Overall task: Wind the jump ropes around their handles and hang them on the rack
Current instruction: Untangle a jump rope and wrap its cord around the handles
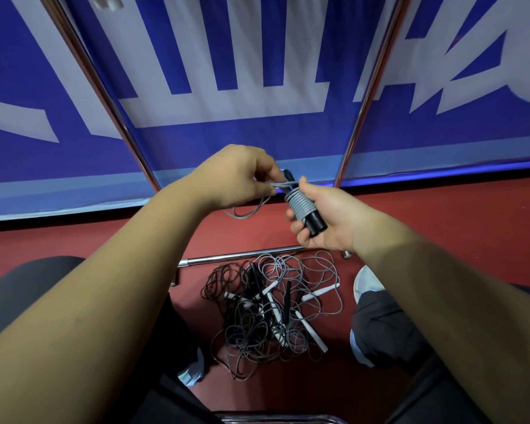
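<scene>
My right hand (325, 218) grips a pair of black jump-rope handles (316, 224) with grey rope (299, 203) coiled tightly around them. My left hand (236, 175) pinches the loose end of that grey rope just left of the handles; a short slack loop (242, 213) hangs below it. On the red floor between my feet lies a tangled pile of jump ropes (273, 313), grey and dark cords with white and black handles. The rack's two chrome uprights (364, 99) rise ahead, and its chrome base bar (239, 256) lies on the floor just behind the pile.
A blue and white banner (257, 71) covers the wall behind the rack. My knees in dark trousers (386, 325) and light shoes (366, 283) flank the pile. A chair edge (276, 419) shows at the bottom.
</scene>
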Demonstrator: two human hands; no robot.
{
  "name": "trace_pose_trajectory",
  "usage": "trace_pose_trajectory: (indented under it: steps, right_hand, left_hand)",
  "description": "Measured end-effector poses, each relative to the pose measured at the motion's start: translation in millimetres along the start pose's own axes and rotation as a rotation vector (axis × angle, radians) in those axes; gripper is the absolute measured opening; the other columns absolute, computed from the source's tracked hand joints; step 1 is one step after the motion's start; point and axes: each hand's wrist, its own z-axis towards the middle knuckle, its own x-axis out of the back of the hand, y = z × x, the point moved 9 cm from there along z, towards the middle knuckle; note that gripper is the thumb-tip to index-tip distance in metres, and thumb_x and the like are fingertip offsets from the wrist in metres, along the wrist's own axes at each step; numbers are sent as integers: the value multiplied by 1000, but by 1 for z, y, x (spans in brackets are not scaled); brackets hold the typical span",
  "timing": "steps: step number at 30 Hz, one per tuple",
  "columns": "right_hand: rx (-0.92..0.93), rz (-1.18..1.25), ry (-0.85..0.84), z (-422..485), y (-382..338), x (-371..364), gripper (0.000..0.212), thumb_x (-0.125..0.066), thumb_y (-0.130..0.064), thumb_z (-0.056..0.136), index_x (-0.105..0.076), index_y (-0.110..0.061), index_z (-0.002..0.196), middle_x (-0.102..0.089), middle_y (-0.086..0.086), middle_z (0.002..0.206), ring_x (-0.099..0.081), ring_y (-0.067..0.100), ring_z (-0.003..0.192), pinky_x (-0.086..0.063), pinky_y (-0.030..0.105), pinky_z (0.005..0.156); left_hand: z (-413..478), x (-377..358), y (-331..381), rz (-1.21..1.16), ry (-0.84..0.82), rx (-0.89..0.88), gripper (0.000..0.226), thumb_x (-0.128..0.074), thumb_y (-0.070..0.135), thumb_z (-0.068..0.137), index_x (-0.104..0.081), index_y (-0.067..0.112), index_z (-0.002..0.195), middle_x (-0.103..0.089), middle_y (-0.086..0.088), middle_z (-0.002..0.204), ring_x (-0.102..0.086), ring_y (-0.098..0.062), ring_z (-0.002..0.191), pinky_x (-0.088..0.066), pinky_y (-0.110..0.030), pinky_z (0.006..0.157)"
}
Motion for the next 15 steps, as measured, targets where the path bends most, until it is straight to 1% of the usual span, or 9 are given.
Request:
trace_pose_trajectory:
  steps: [2, 3, 5, 6, 8, 9, 11, 13, 15]
  right_hand:
    - [37, 63, 8, -1, -9, 4, 49, -52, -66, 104, -58, -17, 103, -57, 3, 75, -43, 12, 53, -29, 21, 44]
    - [60, 66, 8, -2, -13, 4, 49, -53, -68, 102, -57, -19, 102, -56, 1, 74, -40, 11, 52, -25, 20, 43]
    - [101, 27, 0, -5, -19, 2, 51, -57, -75, 96, -53, -24, 99, -53, -2, 73, -36, 10, 52, -21, 19, 42]
    - [118, -4, -8, -6, -20, -1, 51, -59, -76, 94, -52, -25, 99, -52, -3, 72, -34, 10, 51, -20, 19, 42]
    - [146, -62, -12, -8, -21, -5, 47, -62, -72, 93, -51, -26, 98, -51, -3, 72, -32, 11, 51, -20, 20, 41]
    - [156, -86, -4, -9, -22, -6, 45, -61, -69, 94, -51, -26, 99, -51, -3, 72, -32, 11, 51, -21, 21, 42]
    - [166, -120, 22, -10, -23, -4, 41, -59, -66, 96, -56, -25, 103, -51, -2, 71, -33, 12, 50, -22, 22, 43]
    - [172, -129, 53, -10, -25, -1, 43, -55, -63, 98, -62, -22, 110, -51, -2, 70, -33, 12, 49, -22, 21, 44]
    - [180, -119, 79, -9, -27, 4, 47, -53, -61, 100, -67, -20, 116, -51, -2, 69, -33, 11, 49, -22, 20, 44]
  left_hand:
    - [-1, -8, -6, -33, -36, 34, 25, -81, 20, 89, -79, 32, 111, -71, 19, 96, -65, 4, 87, -49, -15, 80]
    - [-1, -10, -10, -70, -39, 71, 24, -82, 19, 88, -78, 33, 108, -72, 19, 95, -66, 4, 85, -51, -15, 78]
    - [0, -13, -17, -99, -33, 145, 17, -85, 21, 87, -76, 29, 99, -74, 13, 90, -67, 0, 79, -52, -21, 72]
    - [1, -16, -20, -66, -36, 173, 15, -86, 25, 86, -75, 27, 96, -73, 10, 88, -66, -3, 77, -49, -23, 68]
    - [0, -23, -25, 21, -57, 227, 15, -84, 33, 88, -73, 24, 93, -72, 6, 84, -65, -9, 74, -45, -26, 62]
    - [0, -26, -30, 30, -72, 261, 17, -81, 37, 90, -73, 23, 92, -72, 4, 83, -65, -13, 73, -45, -26, 61]
    - [-2, -33, -38, -28, -102, 317, 23, -77, 43, 93, -73, 21, 88, -70, 0, 76, -62, -19, 68, -45, -28, 63]
    - [-4, -31, -41, -106, -91, 330, 27, -75, 48, 94, -77, 22, 85, -64, 1, 69, -54, -15, 64, -44, -30, 65]
    - [-5, -24, -39, -167, -60, 310, 27, -74, 52, 94, -80, 28, 85, -59, 6, 64, -48, -8, 58, -43, -27, 63]
